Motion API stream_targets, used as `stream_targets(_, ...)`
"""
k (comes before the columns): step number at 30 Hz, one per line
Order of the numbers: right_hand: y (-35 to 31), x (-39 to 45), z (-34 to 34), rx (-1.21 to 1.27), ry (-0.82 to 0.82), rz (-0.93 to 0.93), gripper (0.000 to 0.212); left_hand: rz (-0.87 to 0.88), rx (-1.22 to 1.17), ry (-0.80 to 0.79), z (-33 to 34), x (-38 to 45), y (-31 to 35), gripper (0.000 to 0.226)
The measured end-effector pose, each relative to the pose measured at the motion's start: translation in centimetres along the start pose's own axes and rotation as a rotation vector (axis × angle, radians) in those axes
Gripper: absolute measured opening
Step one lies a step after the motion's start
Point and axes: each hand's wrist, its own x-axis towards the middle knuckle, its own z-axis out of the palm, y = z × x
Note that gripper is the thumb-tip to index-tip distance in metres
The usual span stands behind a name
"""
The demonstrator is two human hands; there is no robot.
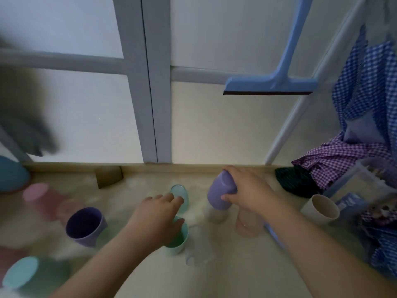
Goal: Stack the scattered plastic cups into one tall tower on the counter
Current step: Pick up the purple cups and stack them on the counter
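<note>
Plastic cups lie scattered on a beige counter (137,282). My right hand (247,190) is shut on a purple cup (219,192), held upside down and tilted above the surface. My left hand (156,218) hovers with fingers spread over two green cups: a small one (182,191) by the fingertips and an upright one (179,240) under the palm. It grips neither. An upright purple cup (86,225) stands to the left. A pink cup (40,197), a teal cup (23,274), a cream cup (322,209), a clear cup (197,246) and a pale pink cup (247,224) are blurred.
A wooden ledge (171,168) runs along the back under a white door with grey frame (150,82). A blue squeegee (268,84) leans at the right. Checked cloths (343,160) and a clear container (361,181) crowd the right side. A teal bowl (10,175) sits far left.
</note>
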Motion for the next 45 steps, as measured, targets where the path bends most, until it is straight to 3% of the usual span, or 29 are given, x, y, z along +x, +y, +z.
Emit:
stream_targets(7,1.0,2.2,3.9,-0.030,-0.169,0.042,0.076,-0.090,-0.071,-0.034,0.9,-0.5,-2.7,0.045)
stream_targets(11,0.5,2.2,3.8,-0.087,-0.128,0.029,0.076,-0.110,-0.072,-0.029,1.0,-0.7,-3.3,0.046)
stream_targets(16,-3.8,3.0,2.1,-0.018,0.005,-0.146,0.065,-0.153,-0.075,0.003,0.7,-1.2,-4.0,0.045)
stream_targets(26,-16.0,2.8,7.8,0.057,-0.306,-0.493,0.065,-0.444,-0.039,0.044,1.8,-9.2,-10.0,0.042)
stream_targets(31,-21.7,3.0,10.6,0.045,-0.326,-0.600,0.071,-0.513,-0.041,0.110,3.0,-13.7,-13.4,0.036)
stream_targets(37,-27.5,4.7,14.1,-0.066,-0.319,-0.503,0.088,-0.572,-0.009,0.122,3.6,-17.4,-17.0,0.034)
stream_targets(45,-28.4,4.7,13.2,-0.020,-0.266,-0.440,0.072,-0.521,0.016,0.120,3.4,-17.7,-19.1,0.034)
